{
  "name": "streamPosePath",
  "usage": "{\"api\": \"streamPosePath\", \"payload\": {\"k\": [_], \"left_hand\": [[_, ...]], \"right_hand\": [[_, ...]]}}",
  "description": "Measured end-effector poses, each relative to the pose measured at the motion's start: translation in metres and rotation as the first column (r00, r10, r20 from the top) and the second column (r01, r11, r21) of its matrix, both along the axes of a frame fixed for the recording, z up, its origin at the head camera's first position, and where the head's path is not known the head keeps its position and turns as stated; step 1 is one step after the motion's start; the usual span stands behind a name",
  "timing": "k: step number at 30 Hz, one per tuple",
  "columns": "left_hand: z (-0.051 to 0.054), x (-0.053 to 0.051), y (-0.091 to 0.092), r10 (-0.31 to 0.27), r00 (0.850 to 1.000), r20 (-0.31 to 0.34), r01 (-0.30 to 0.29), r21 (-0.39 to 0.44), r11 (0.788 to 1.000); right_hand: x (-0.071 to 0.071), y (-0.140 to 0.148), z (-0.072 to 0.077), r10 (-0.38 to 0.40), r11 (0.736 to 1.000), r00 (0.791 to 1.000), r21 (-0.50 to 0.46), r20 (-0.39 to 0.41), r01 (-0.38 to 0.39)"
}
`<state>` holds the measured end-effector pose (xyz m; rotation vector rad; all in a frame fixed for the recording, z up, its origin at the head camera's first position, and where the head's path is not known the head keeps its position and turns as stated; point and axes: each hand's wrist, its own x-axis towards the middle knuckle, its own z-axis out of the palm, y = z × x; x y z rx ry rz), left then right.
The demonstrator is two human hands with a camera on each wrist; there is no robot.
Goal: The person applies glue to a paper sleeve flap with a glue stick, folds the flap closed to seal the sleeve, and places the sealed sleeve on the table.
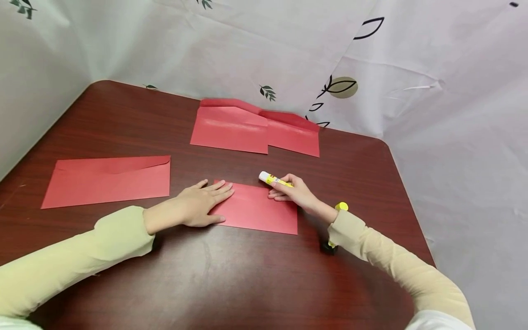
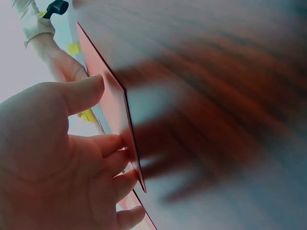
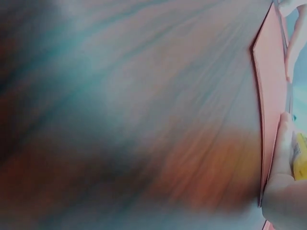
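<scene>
A red envelope (image 1: 255, 208) lies flat on the dark wooden table in front of me. My left hand (image 1: 201, 204) rests on its left end with the fingers spread straight. In the left wrist view the left hand's thumb and fingertips (image 2: 96, 89) touch the envelope (image 2: 111, 100). Over the envelope's upper right part, my right hand (image 1: 299, 193) grips a yellow glue stick (image 1: 274, 179) between thumb and fingers. The glue stick's white end points up and left. In the right wrist view only part of the yellow glue stick (image 3: 301, 155) shows beside the right hand.
To the left lies another red envelope (image 1: 109, 181). Two more envelopes with raised flaps, one on the left (image 1: 231, 128) and one on the right (image 1: 294, 137), overlap at the table's back edge. A yellow-topped object with a dark base (image 1: 328, 247) stands partly hidden behind the right sleeve.
</scene>
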<state>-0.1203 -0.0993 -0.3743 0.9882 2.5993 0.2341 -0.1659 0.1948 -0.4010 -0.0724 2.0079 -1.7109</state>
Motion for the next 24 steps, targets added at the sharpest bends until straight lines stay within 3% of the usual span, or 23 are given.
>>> {"api": "streamPosePath", "payload": {"k": [14, 24], "left_hand": [[-0.002, 0.001, -0.015, 0.014, 1.000, -0.018, -0.014, 0.018, 1.000], [-0.005, 0.002, -0.021, 0.029, 0.998, -0.053, -0.024, 0.108, 0.994]], "right_hand": [[0.001, 0.012, 0.002, 0.009, 0.999, 1.000, 0.044, -0.017, -0.008], [0.000, 0.017, 0.006, 0.019, 0.998, 1.000, 0.066, -0.025, -0.018]]}}
